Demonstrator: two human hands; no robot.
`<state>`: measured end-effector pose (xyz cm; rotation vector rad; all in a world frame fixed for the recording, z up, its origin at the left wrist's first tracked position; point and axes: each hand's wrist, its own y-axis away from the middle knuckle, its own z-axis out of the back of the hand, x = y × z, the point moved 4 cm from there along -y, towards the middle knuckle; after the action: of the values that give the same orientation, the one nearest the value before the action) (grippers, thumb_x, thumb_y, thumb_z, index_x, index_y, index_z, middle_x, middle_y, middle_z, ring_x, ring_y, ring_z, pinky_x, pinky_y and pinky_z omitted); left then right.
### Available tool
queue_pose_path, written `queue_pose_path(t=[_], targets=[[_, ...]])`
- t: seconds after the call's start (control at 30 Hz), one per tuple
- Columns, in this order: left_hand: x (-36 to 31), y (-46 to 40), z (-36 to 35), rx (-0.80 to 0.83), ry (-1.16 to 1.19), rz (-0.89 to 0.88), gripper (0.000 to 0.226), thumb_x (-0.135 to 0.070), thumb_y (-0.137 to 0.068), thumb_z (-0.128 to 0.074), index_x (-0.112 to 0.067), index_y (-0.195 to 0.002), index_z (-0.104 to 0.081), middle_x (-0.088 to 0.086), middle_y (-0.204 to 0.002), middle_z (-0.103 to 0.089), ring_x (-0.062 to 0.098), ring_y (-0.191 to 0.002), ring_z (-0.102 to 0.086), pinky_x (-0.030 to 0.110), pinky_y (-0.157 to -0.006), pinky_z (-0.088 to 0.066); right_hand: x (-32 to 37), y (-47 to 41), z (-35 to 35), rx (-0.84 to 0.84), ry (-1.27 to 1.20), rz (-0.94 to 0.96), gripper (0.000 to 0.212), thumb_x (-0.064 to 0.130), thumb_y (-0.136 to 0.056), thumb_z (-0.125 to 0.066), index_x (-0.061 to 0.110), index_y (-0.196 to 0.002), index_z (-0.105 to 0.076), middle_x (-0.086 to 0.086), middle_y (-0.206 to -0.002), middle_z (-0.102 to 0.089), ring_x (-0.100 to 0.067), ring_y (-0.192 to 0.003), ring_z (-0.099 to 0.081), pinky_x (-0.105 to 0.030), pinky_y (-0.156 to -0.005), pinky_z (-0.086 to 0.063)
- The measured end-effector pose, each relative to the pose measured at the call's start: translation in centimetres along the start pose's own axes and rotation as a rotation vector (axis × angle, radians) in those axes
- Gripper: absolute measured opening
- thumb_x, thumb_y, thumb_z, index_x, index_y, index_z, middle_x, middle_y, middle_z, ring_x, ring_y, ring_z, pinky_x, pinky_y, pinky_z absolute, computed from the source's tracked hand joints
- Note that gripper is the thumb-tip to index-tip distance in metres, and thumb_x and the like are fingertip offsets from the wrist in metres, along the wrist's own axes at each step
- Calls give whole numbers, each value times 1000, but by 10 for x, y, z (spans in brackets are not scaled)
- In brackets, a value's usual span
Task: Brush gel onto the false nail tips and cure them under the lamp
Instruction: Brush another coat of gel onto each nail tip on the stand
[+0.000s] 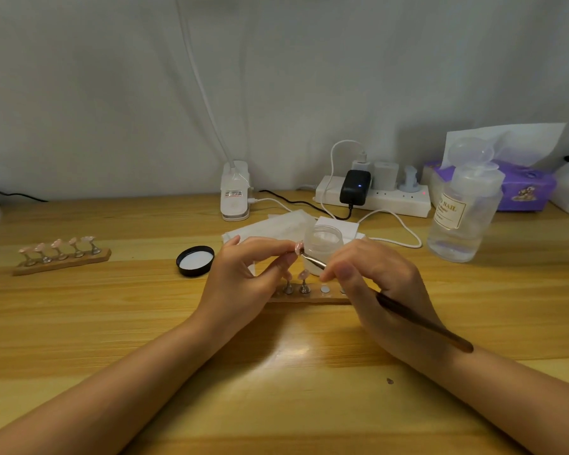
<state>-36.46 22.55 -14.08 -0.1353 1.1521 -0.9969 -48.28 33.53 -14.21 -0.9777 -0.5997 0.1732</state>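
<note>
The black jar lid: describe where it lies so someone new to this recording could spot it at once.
On the wooden table, look just left of the left hand, in front of the white lamp base. The black jar lid lies there upside down, its white liner facing up. It is the only round black-rimmed thing nearby; the open clear jar stands behind the hands.

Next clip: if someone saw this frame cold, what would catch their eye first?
Dead centre, the left hand pinches a pink nail tip while the right hand holds a brush to it, just in front of an open clear jar. At far left, a wooden strip carries five pink tips on stands. At right stands a clear bottle.
</note>
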Motion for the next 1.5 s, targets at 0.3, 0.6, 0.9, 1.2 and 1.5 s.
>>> queue_pose_path(t=[0.3, 0.6, 0.9, 1.2, 1.5], targets=[[-1, -1, 0, -28, 6, -80, 29, -6, -78, -68, -28, -97, -67, -14, -90, -69, 10, -92, -64, 58, -93, -39, -2, 2, 5, -76, -24, -6, 49, 36, -97, -32, 8, -74, -65, 3, -73, -60, -10, -71, -57, -36, -63, -47], [0, -1, 0, -50, -9, -146, 26, -5, -77, -68, -21, -97, -68, -10, -87, -68, 6, -89, -61, 50, -84, -46, 0, 4, 4, -55, 4, 56, 55, 36, -98, -31, 10, -64, -65, 9, -64, -58, -3, -65, -53, -36, -64, -43], [-1, 0, -1, -32, 12, -161, 21, -18, -79, -66, -24, -99, -65, -10, -86, -68, 6, -89, -59, 54, -83, -45, 0, 1, 3, -51, -13, -4, 50, 39, -96, -32, 12, -72, -66, 12, -70, -58, -8, -69, -57, -39, -63, -46], [-2, -1, 0, -26, 4, -129, 20, -22, -76, -63, -30, -95, -65, -16, -85, -66, 4, -88, -58, 53, -85, -43, -2, 0, 2, -54, 6, -14, 48, 38, -96, -33, 8, -76, -66, -3, -71, -63, -17, -69, -60, -40, -62, -47], [-3, 0, 1, -23, 23, -95, 18, -25, -76, -64, -26, -93, -68, -11, -87, -69, 8, -91, -61, 56, -92, -39, -1, 1, 5, -67, -35, -66, 48, 45, -95, -31, 19, -69, -60, 19, -67, -53, 1, -67, -54, -21, -69, -41]])
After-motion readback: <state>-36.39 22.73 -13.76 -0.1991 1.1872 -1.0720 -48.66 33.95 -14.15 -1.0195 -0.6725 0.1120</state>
